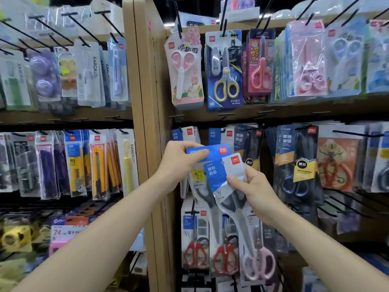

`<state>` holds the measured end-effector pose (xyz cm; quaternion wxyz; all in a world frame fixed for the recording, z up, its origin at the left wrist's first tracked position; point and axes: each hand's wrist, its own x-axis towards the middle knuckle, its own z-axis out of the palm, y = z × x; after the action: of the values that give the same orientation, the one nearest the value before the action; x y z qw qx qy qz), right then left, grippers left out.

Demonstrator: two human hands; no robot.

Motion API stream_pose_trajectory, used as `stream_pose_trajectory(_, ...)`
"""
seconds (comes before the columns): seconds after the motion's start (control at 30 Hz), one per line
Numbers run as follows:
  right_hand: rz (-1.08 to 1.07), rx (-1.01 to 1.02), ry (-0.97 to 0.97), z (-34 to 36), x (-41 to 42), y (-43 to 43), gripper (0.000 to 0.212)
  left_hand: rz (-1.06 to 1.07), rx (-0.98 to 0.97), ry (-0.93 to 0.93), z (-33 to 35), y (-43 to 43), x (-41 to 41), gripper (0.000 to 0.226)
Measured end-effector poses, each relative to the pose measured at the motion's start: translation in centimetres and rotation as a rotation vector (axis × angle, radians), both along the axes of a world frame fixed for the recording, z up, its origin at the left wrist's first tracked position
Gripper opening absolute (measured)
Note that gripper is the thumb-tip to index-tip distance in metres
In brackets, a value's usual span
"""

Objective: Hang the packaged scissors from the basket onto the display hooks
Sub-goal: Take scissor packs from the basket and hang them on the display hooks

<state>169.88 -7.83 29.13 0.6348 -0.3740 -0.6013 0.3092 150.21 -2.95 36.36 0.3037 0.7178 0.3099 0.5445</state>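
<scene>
Your left hand [179, 163] sits at about 10 o'clock from the middle of your view. Its fingers [200, 153] are curled and pinch the top edge of the blue-topped pack [212, 151], thumb on the front of the card and the other fingers hidden behind it. Your right hand [255, 190], at about 4 o'clock from the left one, grips the pink-handled pack [219, 175], with the thumb pressed on the white corner of its header and the rest of the fingers wrapped behind. This pack overlaps the front of the blue-topped one, tilted, with its pink handles [259, 264] hanging down towards 6 o'clock. Both packs are held in the air just in front of the middle row of the display, not on any hook. A black display hook [192, 207] with red-handled scissors [195, 253] shows at 7 o'clock from the packs. At 12 o'clock hangs a row of children's scissors [183, 68]. The wooden upright [147, 102] stands at 9 o'clock, with utility knives [97, 165] beyond it.
</scene>
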Motion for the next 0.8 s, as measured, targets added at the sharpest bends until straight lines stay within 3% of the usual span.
stream_pose_trajectory(0.27,-0.29,0.001,0.13,4.0,1.4,1.9,0.005,0.437,0.358,0.079,1.8,2.8,-3.8,0.013)
stream_pose_trajectory(0.6,-0.305,0.032,0.133,7.3,1.5,4.8,0.005,0.853,0.829,0.321,2.9,4.9,-2.7,0.018)
stream_pose_trajectory(0.8,-0.196,0.035,0.149,7.3,1.2,5.7,0.007,0.89,0.851,0.315,2.0,5.4,-2.0,0.017)
